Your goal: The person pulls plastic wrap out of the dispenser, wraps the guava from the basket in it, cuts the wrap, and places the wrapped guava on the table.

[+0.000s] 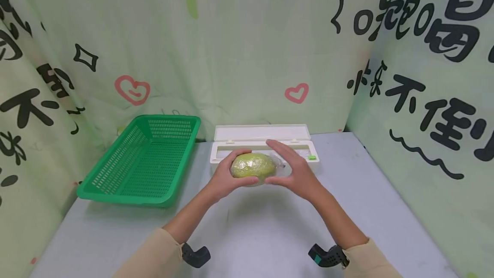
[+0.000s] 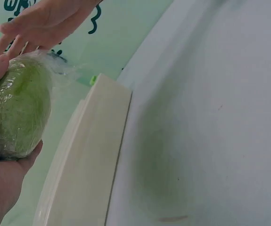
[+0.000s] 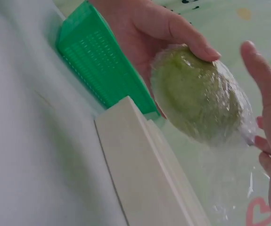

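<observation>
A green oval fruit (image 1: 253, 165), wrapped in shiny cling film, is held up over the front of a white cling film box (image 1: 263, 145). My left hand (image 1: 227, 175) grips its left end, thumb on the near side and fingers round the far side. At the fruit's right end a loose tail of film (image 1: 281, 164) sticks out. My right hand (image 1: 296, 176) is beside that tail, thumb and forefinger spread apart. In the right wrist view, the other fingers (image 3: 266, 151) of that hand touch or nearly touch the film; exact contact is unclear.
The box's lid (image 1: 262, 132) stands raised at the back, and a green slider (image 1: 311, 157) sits at its right end. To the left is a green plastic basket (image 1: 127, 198) on the white table (image 1: 247, 235). Printed curtains (image 1: 239, 55) surround the table's back and sides.
</observation>
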{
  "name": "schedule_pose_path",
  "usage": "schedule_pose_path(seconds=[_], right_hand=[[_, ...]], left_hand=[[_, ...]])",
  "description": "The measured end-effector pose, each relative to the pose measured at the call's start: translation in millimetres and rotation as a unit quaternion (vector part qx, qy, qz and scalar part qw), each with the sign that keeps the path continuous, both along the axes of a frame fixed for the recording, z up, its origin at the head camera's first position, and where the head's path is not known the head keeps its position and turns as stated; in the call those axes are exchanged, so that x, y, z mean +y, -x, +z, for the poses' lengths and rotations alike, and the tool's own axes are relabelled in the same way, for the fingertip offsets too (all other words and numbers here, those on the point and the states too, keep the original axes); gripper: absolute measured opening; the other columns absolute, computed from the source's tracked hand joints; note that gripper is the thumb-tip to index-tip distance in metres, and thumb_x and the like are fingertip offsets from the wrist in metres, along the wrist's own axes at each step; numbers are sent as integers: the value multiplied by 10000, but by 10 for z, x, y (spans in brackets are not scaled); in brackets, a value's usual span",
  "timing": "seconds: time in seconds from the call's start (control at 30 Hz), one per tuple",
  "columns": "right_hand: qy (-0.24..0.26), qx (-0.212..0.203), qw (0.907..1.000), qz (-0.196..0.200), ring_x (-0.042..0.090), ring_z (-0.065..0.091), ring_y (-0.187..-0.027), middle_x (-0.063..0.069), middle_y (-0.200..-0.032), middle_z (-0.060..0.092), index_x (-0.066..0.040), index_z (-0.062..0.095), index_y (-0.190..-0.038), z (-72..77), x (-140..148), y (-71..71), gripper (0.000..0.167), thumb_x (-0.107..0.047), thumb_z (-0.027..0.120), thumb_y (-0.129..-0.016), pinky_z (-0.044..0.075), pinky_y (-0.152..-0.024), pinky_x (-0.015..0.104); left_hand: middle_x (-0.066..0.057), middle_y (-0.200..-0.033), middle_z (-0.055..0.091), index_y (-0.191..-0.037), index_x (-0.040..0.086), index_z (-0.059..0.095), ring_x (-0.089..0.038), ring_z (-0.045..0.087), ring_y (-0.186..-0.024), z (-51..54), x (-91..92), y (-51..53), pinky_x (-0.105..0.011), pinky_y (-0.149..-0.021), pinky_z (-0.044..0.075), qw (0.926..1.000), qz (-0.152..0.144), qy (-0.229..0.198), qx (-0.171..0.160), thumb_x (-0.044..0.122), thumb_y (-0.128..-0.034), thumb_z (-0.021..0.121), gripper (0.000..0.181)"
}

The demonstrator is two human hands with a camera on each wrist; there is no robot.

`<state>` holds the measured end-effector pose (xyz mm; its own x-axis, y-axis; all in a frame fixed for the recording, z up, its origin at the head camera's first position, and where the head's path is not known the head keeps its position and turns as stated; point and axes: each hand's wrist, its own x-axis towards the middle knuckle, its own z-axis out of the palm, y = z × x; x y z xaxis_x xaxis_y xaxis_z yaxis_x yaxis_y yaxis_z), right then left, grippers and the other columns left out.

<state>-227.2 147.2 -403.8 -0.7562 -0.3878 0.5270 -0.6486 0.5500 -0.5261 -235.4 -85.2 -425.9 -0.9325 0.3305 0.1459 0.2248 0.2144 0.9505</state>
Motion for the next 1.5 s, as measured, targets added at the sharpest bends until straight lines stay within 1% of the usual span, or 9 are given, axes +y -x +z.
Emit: schedule_pose_path(seconds=[0.13,0.23,0.4,0.5,0.6,0.83,1.0,1.2,1.5], right_hand=[[942,162,9926,-752,267,528,-1252,103,-1348,578,-96,530,-1361,-22,139,58,529,-142,716,-868,459,-1024,447],[1395,-728,9808,-1150,247,585,-1174,112,-1284,609,-79,531,-1339,-60,202,85,424,-225,619,-951,514,-961,368],[1621,-2651,9442,-1096,277,622,-1125,148,-1293,609,-102,473,-1379,-155,220,120,518,-424,528,-978,560,-885,309],[1903,-3029,9294,-906,285,642,-1082,181,-1274,616,-61,483,-1363,-204,209,142,497,-393,507,-994,568,-866,301],[2171,-2952,9267,-829,220,681,-975,204,-1201,643,-26,527,-1313,-218,192,151,456,-355,513,-999,579,-820,281],[2445,-2422,9333,-1028,55,655,-748,188,-989,680,7,656,-1123,-191,156,150,318,-258,614,-952,577,-713,212],[2364,-2252,9368,-1258,56,636,-709,151,-941,689,-13,684,-1087,-125,144,127,297,-264,637,-935,567,-684,190],[2370,-2087,9429,-1059,90,642,-632,214,-929,698,-8,701,-1062,30,44,60,262,-222,666,-915,564,-641,201],[1727,-1042,9776,-604,127,669,-632,124,-819,701,-24,739,-941,117,-187,-15,132,-133,709,-872,559,-593,214]], left_hand=[[4,-1276,537,-1318,342,512,-252,555,-1067,11,-101,-4,-337,-768,560,9997,217,-65,-94,269,-726,852,687],[-11,-1288,519,-1312,345,514,-264,547,-1068,18,-169,-16,-339,-756,562,9995,256,-155,-101,255,-739,843,667],[-25,-1313,492,-1307,341,508,-270,512,-1109,31,-237,-38,-336,-772,555,9994,204,-284,-72,210,-761,824,645],[-36,-1333,483,-1326,317,494,-273,494,-1135,31,-251,-48,-327,-787,552,9995,140,-295,-41,194,-766,816,657],[-38,-1340,482,-1334,304,486,-272,489,-1147,25,-254,-51,-324,-797,552,9996,93,-282,-15,193,-765,814,666],[-37,-1327,498,-1324,311,497,-276,501,-1132,-9,-253,-52,-321,-792,551,9997,165,-181,5,201,-747,829,674],[-28,-1321,507,-1315,323,503,-278,513,-1127,-39,-249,-52,-330,-789,561,9996,262,-132,1,189,-741,835,676],[-35,-1318,518,-1318,319,499,-285,520,-1120,-71,-223,-43,-340,-799,557,9991,418,23,53,202,-735,842,686],[-33,-1305,516,-1344,304,475,-278,521,-1100,-65,-146,-74,-327,-769,564,9983,534,192,-88,251,-748,836,699]])
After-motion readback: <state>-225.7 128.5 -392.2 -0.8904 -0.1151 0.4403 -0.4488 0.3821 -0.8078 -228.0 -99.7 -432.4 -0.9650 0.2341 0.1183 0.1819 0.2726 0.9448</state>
